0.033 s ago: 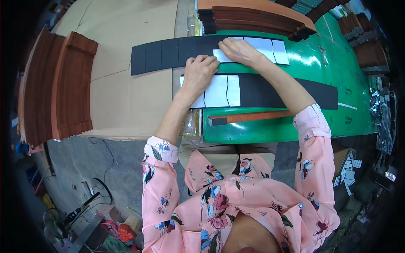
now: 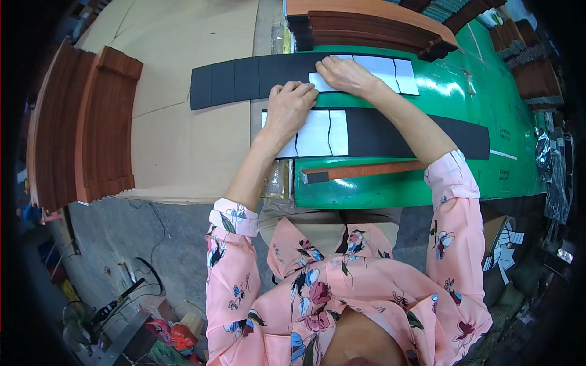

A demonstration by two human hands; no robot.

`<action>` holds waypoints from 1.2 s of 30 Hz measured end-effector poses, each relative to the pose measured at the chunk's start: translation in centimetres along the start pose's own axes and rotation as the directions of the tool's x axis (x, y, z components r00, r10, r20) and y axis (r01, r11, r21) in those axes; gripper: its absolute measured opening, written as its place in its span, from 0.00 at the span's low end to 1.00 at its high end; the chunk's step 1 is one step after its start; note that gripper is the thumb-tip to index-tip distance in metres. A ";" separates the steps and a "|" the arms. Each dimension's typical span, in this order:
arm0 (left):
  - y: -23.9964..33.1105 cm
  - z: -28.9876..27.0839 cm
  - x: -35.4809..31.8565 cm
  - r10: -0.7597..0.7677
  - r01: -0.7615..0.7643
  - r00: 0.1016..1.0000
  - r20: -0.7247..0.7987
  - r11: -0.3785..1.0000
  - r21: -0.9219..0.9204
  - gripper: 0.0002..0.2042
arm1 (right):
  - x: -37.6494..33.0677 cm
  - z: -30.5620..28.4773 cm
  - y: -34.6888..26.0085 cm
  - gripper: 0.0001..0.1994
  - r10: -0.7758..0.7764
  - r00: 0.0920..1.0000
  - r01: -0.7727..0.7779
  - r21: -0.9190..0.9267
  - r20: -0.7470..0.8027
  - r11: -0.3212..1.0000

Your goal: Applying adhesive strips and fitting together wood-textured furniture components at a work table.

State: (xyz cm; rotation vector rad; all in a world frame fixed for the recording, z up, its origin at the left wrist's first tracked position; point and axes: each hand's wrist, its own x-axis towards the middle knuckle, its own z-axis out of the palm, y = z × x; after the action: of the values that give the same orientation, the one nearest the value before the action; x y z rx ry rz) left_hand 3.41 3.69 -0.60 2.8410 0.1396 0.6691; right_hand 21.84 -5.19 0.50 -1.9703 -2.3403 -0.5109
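Two long black strips lie one beyond the other, each partly covered by white rectangular pieces. My right hand (image 2: 347, 74) is closed, its fingertips pinched at the left end of the white pieces (image 2: 375, 72) on the far black strip (image 2: 235, 79). My left hand (image 2: 290, 110) is bent over with its fingers bunched together at that strip's near edge, close to the same white corner. What its fingertips hold, if anything, is hidden. Below the left wrist lie the white pieces (image 2: 329, 135) of the near black strip (image 2: 381, 134). My right forearm crosses above that strip.
A narrow brown bar with a dark end (image 2: 360, 171) lies near the green tabletop's (image 2: 390, 194) front edge. Stacked brown curved slats (image 2: 378, 30) stand at the back. More brown pieces (image 2: 107, 122) stand left on the tan board (image 2: 165, 158). A bin of white scraps (image 2: 503, 247) is lower right.
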 end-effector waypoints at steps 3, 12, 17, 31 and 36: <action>0.1 -0.2 -0.2 -0.011 0.011 1.000 0.010 1.000 0.005 0.12 | 0.4 -0.4 -0.1 0.06 0.017 0.998 -0.018 0.013 0.055 1.000; 0.3 -0.1 0.3 -0.064 0.061 0.998 -0.027 0.994 -0.091 0.10 | -4.5 -7.9 2.5 0.11 0.673 0.680 -0.607 0.737 0.289 0.297; 0.0 -4.1 1.0 -0.439 0.490 0.864 0.248 0.616 -0.616 0.10 | -14.4 -15.3 0.7 0.13 0.672 0.546 -0.534 0.826 0.500 -0.180; 24.6 -1.0 3.8 0.094 -0.100 0.995 -0.035 0.897 -0.430 0.12 | -31.8 -11.3 -4.8 0.13 0.915 0.157 0.253 0.881 0.371 -0.401; 27.4 2.8 5.7 0.018 0.020 0.996 0.092 0.916 -0.400 0.15 | -32.3 -11.3 -5.4 0.12 0.901 0.212 0.316 0.846 0.379 -0.430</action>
State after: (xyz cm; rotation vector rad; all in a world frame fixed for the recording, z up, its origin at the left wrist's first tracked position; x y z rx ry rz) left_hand 10.88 -22.69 5.82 2.4685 -0.0127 0.4941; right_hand 20.88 -39.80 2.21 -0.9748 -0.1204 0.4636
